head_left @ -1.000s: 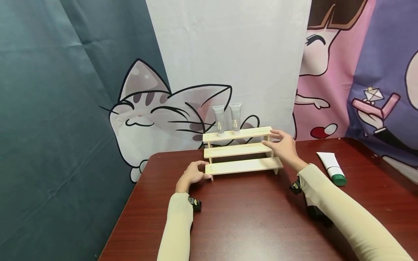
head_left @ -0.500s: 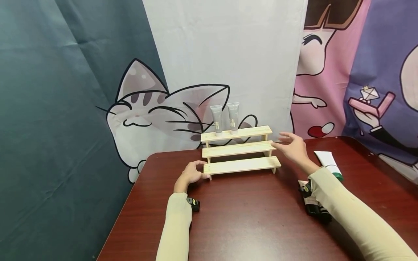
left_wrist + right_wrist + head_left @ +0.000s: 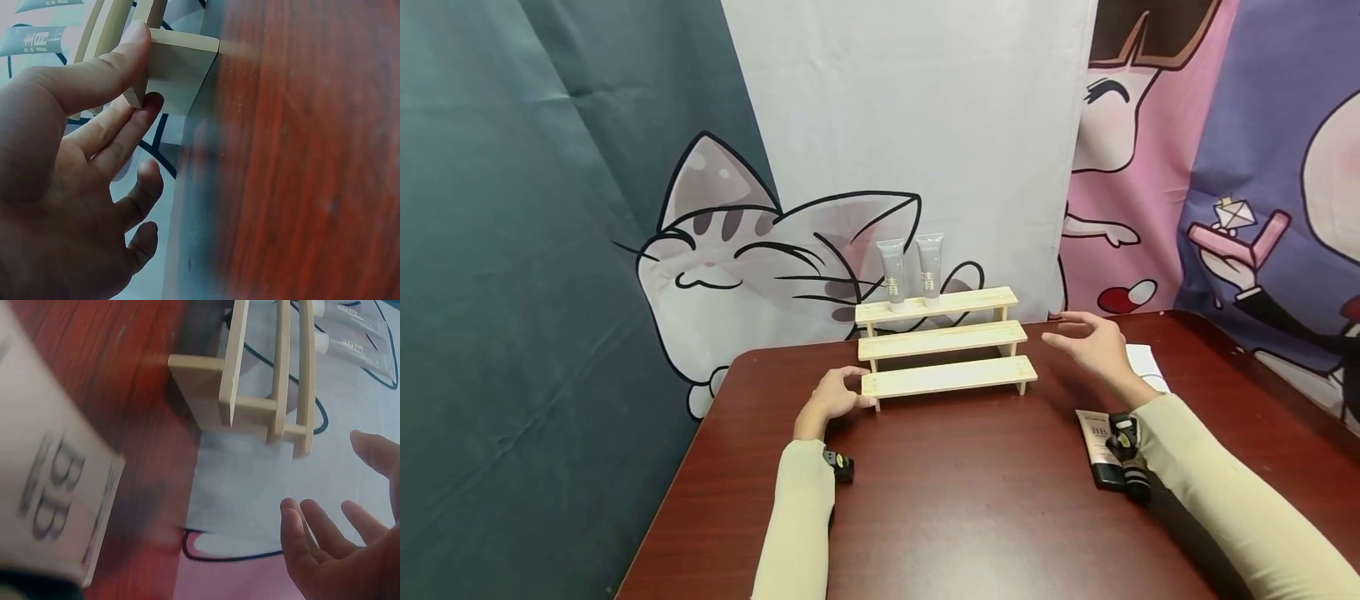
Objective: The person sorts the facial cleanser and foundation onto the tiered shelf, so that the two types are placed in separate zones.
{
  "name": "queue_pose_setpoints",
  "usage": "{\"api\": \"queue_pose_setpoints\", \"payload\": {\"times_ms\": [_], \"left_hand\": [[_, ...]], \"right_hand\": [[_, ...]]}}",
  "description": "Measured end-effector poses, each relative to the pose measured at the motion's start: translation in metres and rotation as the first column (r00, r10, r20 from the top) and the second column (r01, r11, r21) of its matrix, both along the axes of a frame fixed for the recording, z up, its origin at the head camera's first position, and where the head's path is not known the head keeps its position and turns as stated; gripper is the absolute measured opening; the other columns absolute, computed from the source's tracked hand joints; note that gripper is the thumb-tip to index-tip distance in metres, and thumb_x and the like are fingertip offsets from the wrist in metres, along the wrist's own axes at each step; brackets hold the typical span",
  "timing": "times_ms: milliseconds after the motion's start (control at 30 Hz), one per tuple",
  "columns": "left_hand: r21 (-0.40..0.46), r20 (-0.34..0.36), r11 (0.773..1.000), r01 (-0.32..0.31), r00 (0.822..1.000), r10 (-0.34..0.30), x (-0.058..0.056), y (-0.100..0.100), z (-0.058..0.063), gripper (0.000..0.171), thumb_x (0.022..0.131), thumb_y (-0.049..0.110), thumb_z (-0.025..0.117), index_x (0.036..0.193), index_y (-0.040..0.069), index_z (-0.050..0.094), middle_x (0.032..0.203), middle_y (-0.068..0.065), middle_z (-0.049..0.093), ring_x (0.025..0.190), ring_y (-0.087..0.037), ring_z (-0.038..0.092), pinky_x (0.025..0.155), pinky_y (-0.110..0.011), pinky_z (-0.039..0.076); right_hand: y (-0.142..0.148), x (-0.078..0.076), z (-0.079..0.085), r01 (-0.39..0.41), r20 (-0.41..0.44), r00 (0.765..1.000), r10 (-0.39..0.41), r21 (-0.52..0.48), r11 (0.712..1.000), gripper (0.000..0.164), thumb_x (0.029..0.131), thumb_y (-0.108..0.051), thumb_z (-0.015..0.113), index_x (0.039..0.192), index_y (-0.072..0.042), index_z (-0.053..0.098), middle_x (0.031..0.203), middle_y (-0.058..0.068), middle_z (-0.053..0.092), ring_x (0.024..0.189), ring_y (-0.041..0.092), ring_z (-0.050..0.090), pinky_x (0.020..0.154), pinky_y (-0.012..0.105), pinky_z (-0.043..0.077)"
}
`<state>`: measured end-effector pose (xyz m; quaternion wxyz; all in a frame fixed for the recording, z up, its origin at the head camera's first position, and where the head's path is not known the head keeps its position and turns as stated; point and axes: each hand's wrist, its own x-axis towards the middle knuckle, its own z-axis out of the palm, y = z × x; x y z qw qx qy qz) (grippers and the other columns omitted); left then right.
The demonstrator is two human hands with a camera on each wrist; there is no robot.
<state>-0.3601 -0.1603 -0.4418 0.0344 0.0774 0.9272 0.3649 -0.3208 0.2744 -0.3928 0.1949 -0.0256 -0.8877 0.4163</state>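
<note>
A three-tier wooden display rack stands toward the back of the table. Two grey squeeze tubes stand side by side on its top tier. With thumb and fingers, my left hand pinches the left end of the bottom plank; the left wrist view shows the thumb on one face and fingers at the other. My right hand hovers to the right of the rack, holding nothing, its fingers spread apart and loosely bent. Beneath the right wrist lies a beige tube with a black cap, lettered BB.
Partly covered by the right forearm, a white tube lies farther back on the right. Another dark-capped tube is mostly hidden under the right wrist. A printed cloth hangs behind the reddish-brown table.
My right hand has let go of the rack's right side and moved rightward, bringing the beige tube into sight. My left hand keeps its hold on the rack. The view has shifted slightly.
</note>
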Motion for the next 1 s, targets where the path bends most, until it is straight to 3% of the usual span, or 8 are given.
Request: {"api": "queue_pose_setpoints", "payload": {"times_ms": [233,400,500,567,633,700,867,1000], "left_hand": [[0.010,0.015,1.000,-0.006,1.000,0.006,0.002,-0.001,-0.003,0.056,0.075,0.027,0.086,0.127,0.019,0.068,0.139,-0.013,0.056,0.130,-0.034,0.048,0.106,-0.056,0.036],[0.027,0.010,1.000,0.005,1.000,-0.005,0.001,-0.001,-0.003,0.055,0.075,0.024,0.086,0.126,0.016,0.068,0.138,-0.014,0.056,0.130,-0.033,0.049,0.105,-0.052,0.038],[0.027,-0.002,1.000,0.006,1.000,-0.006,0.000,0.000,-0.002,0.056,0.074,0.023,0.086,0.126,0.016,0.068,0.137,-0.014,0.057,0.129,-0.033,0.049,0.105,-0.053,0.038],[0.020,-0.005,1.000,0.006,1.000,-0.006,0.000,0.000,-0.001,0.056,0.074,0.024,0.086,0.126,0.016,0.068,0.138,-0.014,0.057,0.129,-0.033,0.049,0.105,-0.053,0.038],[0.016,0.003,1.000,0.003,1.000,-0.003,0.000,0.000,-0.001,0.056,0.075,0.025,0.086,0.127,0.017,0.067,0.138,-0.013,0.056,0.130,-0.033,0.048,0.105,-0.054,0.037],[0.013,0.010,1.000,-0.002,1.000,0.002,0.001,-0.001,-0.001,0.056,0.075,0.026,0.086,0.127,0.018,0.067,0.139,-0.013,0.056,0.130,-0.033,0.048,0.105,-0.053,0.037],[0.012,0.010,1.000,-0.005,1.000,0.005,0.001,-0.001,-0.001,0.055,0.075,0.026,0.086,0.126,0.018,0.067,0.138,-0.012,0.056,0.129,-0.033,0.049,0.104,-0.054,0.038],[0.015,0.007,1.000,0.003,1.000,-0.003,0.000,0.000,0.000,0.054,0.075,0.026,0.086,0.126,0.018,0.067,0.138,-0.012,0.056,0.130,-0.033,0.049,0.105,-0.054,0.038]], "right_hand": [[0.021,0.011,-0.008,0.000,0.053,0.999,0.000,-0.002,1.000,0.067,0.084,-0.048,0.077,0.133,-0.004,0.061,0.123,0.023,0.066,0.113,0.039,0.060,0.076,0.025,0.045],[0.041,0.018,-0.011,0.052,0.081,0.995,-0.051,-0.005,0.999,0.067,0.083,-0.052,0.076,0.129,-0.005,0.063,0.124,0.023,0.065,0.112,0.037,0.061,0.070,0.019,0.044],[0.052,0.021,-0.010,0.073,0.081,0.994,-0.072,-0.005,0.997,0.068,0.082,-0.053,0.076,0.127,-0.005,0.064,0.122,0.023,0.066,0.097,0.018,0.066,0.066,0.016,0.044],[0.058,0.022,-0.010,0.078,0.086,0.993,-0.078,0.001,0.997,0.069,0.081,-0.054,0.076,0.127,-0.004,0.064,0.121,0.022,0.067,0.085,-0.001,0.061,0.065,0.013,0.044],[0.064,0.023,-0.010,0.079,0.093,0.993,-0.080,0.009,0.997,0.069,0.081,-0.054,0.077,0.127,-0.004,0.064,0.119,0.023,0.067,0.079,-0.009,0.054,0.063,0.015,0.045],[0.070,0.024,-0.011,0.081,0.106,0.991,-0.083,0.020,0.997,0.070,0.082,-0.054,0.076,0.127,-0.003,0.063,0.118,0.023,0.068,0.082,-0.004,0.057,0.063,0.018,0.046],[0.085,0.027,-0.015,0.118,0.127,0.984,-0.124,0.051,0.992,0.069,0.083,-0.057,0.074,0.126,-0.003,0.065,0.119,0.024,0.067,0.106,0.032,0.058,0.066,0.024,0.044],[0.098,0.029,-0.020,0.137,0.146,0.979,-0.145,0.063,0.989,0.070,0.084,-0.056,0.073,0.125,0.000,0.065,0.119,0.028,0.065,0.110,0.041,0.055,0.067,0.028,0.042]]}}
